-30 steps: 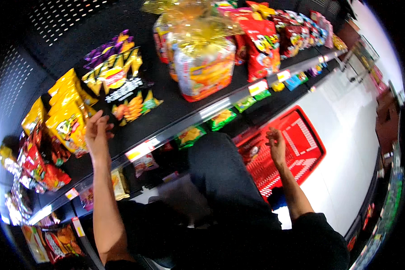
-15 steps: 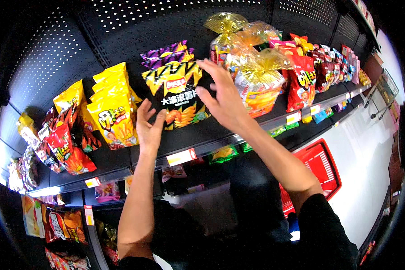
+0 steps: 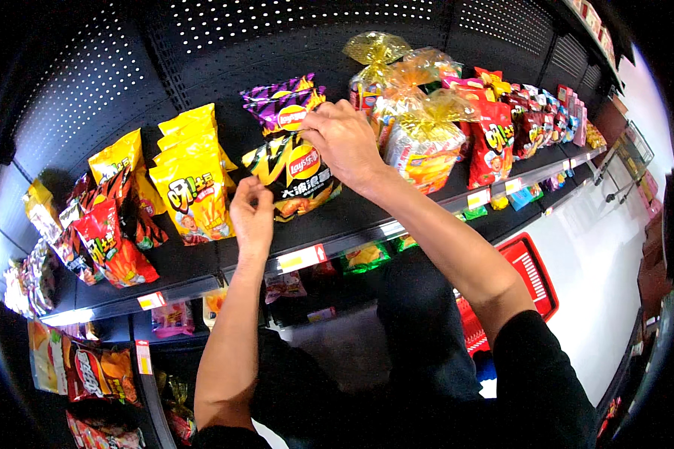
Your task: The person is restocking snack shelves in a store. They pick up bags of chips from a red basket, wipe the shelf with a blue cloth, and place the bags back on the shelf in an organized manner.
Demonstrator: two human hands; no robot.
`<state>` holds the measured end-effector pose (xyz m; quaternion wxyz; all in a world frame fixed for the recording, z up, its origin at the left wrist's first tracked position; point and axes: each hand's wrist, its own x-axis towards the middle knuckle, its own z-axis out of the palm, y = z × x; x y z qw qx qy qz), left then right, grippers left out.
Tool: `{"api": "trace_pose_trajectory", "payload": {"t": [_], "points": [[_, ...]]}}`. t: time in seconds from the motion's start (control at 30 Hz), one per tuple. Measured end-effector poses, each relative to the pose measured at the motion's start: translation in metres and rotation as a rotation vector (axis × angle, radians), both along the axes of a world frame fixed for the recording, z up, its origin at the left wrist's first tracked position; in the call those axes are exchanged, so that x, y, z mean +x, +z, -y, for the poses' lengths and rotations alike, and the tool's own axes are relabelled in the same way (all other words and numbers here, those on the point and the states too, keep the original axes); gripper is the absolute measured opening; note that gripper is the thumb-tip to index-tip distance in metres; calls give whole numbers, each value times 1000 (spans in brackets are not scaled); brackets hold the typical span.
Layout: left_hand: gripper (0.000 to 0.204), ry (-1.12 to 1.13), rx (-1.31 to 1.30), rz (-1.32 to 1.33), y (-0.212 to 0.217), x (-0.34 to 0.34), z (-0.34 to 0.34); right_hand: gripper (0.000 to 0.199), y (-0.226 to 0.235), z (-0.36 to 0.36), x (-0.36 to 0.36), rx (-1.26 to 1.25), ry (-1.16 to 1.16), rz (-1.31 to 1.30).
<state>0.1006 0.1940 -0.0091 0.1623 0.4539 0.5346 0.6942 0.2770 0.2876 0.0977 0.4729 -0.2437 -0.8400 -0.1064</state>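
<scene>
A black and yellow bag of potato chips (image 3: 301,176) leans toward me on the black shelf, its top tilted forward. My right hand (image 3: 342,142) is closed on its top right edge, fingers bent over it. At the bag's left edge my left hand (image 3: 252,213) has its fingers curled in and pinched against the side; the exact contact is partly hidden. Just behind stands a purple and black chip bag (image 3: 281,105), its upper part showing above the front bag.
Yellow snack bags (image 3: 191,183) stand in a row on the left, beside a red bag (image 3: 116,243). To the right are clear-wrapped packs with gold tops (image 3: 427,153) and another red bag (image 3: 492,142). Price tags line the shelf edge (image 3: 367,238). A red basket (image 3: 535,269) stands on the floor.
My open hands have closed on the bag of potato chips. Its top has tipped toward me, uncovering more of the purple bag behind.
</scene>
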Motion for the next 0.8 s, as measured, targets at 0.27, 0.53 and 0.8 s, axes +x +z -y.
{"api": "trace_pose_trajectory", "payload": {"t": [0.27, 0.53, 0.8], "points": [[49, 7, -11, -50, 44, 4, 42, 6, 66, 64, 97, 117, 21, -102], [49, -43, -116, 42, 31, -6, 47, 12, 77, 109, 265, -61, -132, -165], [50, -116, -178, 7, 18, -15, 42, 15, -39, 169, 379, -547, -415, -124]]}}
